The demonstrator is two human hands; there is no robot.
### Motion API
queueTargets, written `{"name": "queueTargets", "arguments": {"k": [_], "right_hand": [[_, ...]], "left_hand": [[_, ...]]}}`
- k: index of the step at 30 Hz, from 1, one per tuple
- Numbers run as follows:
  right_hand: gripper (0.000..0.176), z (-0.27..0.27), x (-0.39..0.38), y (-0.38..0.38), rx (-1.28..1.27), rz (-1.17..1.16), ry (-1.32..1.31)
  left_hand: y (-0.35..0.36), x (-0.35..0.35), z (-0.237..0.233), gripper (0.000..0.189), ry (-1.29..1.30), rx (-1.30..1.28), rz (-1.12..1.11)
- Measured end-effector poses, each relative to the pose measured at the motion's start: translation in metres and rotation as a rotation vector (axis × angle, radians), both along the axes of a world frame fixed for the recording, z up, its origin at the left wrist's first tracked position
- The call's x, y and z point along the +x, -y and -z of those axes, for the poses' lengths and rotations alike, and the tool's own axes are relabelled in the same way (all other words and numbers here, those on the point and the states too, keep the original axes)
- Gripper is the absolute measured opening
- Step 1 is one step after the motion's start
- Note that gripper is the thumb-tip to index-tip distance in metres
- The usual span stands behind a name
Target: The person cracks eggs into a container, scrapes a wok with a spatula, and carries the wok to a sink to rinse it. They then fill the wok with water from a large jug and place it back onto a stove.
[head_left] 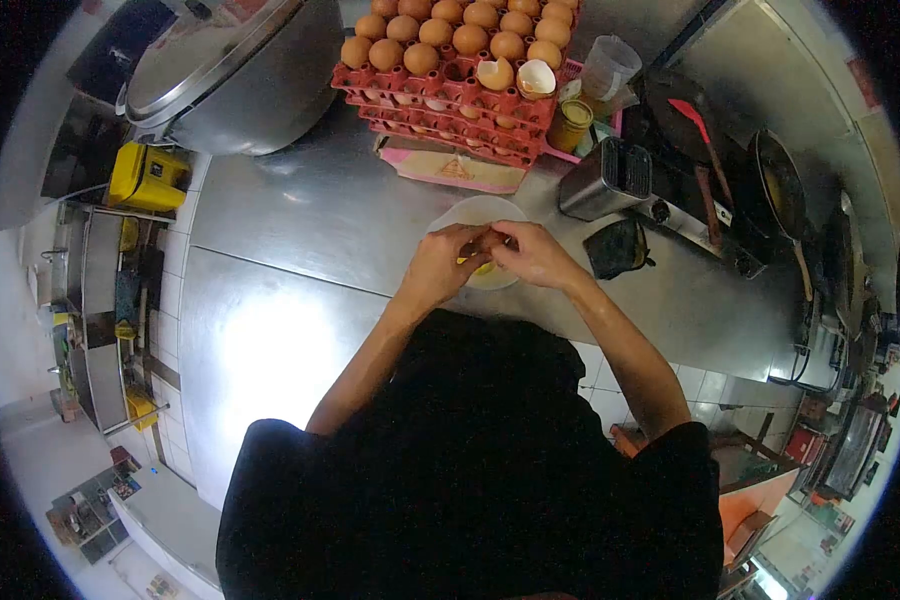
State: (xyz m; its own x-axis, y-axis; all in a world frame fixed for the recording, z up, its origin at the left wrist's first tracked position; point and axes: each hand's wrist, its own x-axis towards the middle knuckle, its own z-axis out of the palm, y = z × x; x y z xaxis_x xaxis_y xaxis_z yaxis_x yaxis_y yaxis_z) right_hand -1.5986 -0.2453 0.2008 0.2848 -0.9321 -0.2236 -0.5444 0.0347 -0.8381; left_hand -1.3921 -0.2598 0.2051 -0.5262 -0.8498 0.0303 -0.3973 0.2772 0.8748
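Both my hands are over a pale, translucent bowl [477, 210] on the steel table. My left hand [438, 264] and my right hand [536, 256] meet above it, fingers curled around a brown egg [486, 240]. The fingers cover most of that shell. Below them, yellow yolk [483, 269] shows inside the bowl. Just beyond, a stack of red egg trays [440, 110] carries many brown eggs [470, 40]. Two broken eggshells [537, 78] sit at the front right corner of the top tray.
A large lidded metal pot [255, 90] stands at the back left. To the right are a metal box with slots [607, 180], a dark cloth [617, 250], a red spatula [700, 120] and a frying pan [778, 185]. A clear jug [610, 66] stands beside the trays.
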Motion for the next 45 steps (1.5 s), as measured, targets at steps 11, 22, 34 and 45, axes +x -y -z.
{"name": "queueTargets", "arguments": {"k": [11, 22, 34, 45], "right_hand": [[0.028, -0.001, 0.006, -0.004, 0.043, 0.108, 0.039], [0.029, -0.008, 0.012, -0.007, -0.021, 0.145, 0.014], [0.041, -0.024, -0.001, -0.018, -0.483, -0.088, -0.25], [0.04, -0.016, 0.009, -0.031, -0.395, 0.146, 0.063]], "left_hand": [[-0.005, -0.003, 0.001, 0.038, -0.01, -0.086, -0.018], [-0.017, -0.013, 0.008, 0.044, 0.049, -0.267, -0.155], [-0.008, 0.013, -0.005, 0.043, 0.061, -0.37, -0.054], [-0.014, 0.011, -0.008, 0.035, -0.43, 0.274, -0.207]]}}
